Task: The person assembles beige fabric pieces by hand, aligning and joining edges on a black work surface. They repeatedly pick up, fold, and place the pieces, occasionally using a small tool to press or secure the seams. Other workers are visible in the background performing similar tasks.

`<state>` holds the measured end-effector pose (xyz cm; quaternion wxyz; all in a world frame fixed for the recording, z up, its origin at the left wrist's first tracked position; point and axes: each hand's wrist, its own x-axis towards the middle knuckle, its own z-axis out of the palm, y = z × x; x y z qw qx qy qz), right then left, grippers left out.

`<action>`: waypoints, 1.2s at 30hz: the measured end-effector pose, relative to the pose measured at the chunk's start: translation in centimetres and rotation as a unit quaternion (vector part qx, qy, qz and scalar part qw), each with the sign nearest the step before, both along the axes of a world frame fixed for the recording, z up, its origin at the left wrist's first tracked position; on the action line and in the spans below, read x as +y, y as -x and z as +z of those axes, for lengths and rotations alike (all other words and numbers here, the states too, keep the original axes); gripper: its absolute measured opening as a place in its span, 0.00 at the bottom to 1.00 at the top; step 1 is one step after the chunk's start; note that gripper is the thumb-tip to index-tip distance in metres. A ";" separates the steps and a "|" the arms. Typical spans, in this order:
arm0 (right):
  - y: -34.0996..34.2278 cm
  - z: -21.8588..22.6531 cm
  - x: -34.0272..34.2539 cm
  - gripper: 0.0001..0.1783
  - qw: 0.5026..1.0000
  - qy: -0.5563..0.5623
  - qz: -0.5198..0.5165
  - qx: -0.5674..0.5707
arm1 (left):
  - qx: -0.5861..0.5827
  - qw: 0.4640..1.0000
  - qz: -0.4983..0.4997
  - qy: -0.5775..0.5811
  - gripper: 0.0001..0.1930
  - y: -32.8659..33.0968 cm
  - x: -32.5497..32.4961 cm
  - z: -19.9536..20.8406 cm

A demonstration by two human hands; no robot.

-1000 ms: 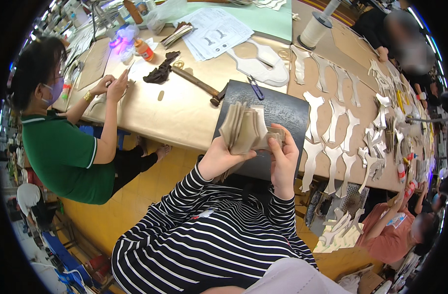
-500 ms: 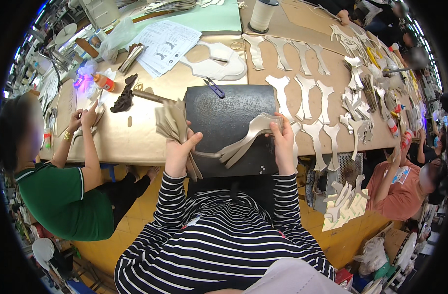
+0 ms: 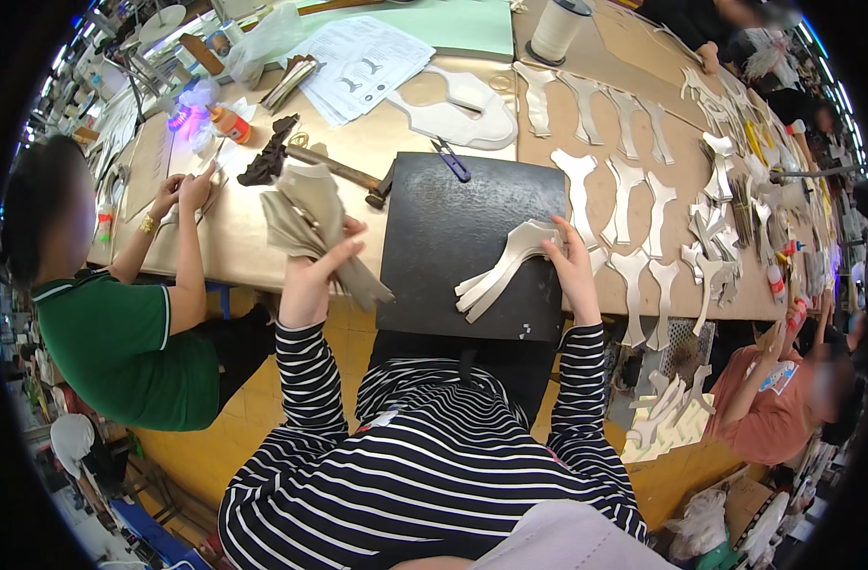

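Thumb and fingers of my left hand [image 3: 312,277] are closed round a fanned bunch of beige leather pieces [image 3: 301,211], held up left of a black board [image 3: 453,214]. Over the board's right part, my right hand [image 3: 576,271] pinches one end of a small stack of curved leather strips [image 3: 510,256]. Their free ends point toward the lower left, apart from the left bunch. A hammer [image 3: 344,174] lies beyond my left hand, its head near the board's edge. Purple thread snips [image 3: 452,161] rest at the board's far edge.
Rows of cut leather pieces [image 3: 622,198] lie right of the board. Farther back are printed sheets [image 3: 363,71], a white template [image 3: 462,114] and a thread spool [image 3: 559,33]. A person in green [image 3: 130,351] works at left, another in a salmon shirt [image 3: 762,404] at right.
My left hand has moved left with its bunch, away from the right-hand strips; before, the two bundles nearly met over the board. The view has shifted, and the hammer's head now shows.
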<state>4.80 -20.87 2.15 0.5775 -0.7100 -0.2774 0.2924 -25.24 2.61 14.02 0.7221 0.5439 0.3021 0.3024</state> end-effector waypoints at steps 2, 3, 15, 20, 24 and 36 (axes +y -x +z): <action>0.2 0.5 0.3 0.29 0.974 0.042 -0.033 -0.222 | -0.002 0.993 -0.093 0.067 0.23 -0.5 -0.6 -0.6; 0.5 1.0 0.7 0.30 0.942 0.059 -0.049 -0.327 | -0.034 0.984 -0.130 0.120 0.24 -1.1 -1.3 -1.0; 9.3 12.9 2.5 0.21 0.963 -0.063 0.010 -0.261 | 0.023 0.936 -0.339 0.093 0.23 -6.7 -7.0 -2.3; 10.4 13.3 3.1 0.21 0.956 -0.065 0.025 -0.283 | 0.048 0.940 -0.328 0.077 0.24 -6.6 -7.3 -1.7; 11.1 12.7 3.1 0.21 0.962 -0.072 0.021 -0.264 | 0.083 0.944 -0.314 0.056 0.23 -6.1 -7.5 -1.1; 12.5 13.1 2.7 0.18 0.936 -0.069 -0.024 -0.344 | 0.080 0.955 -0.284 -0.041 0.18 -6.1 -8.0 -1.3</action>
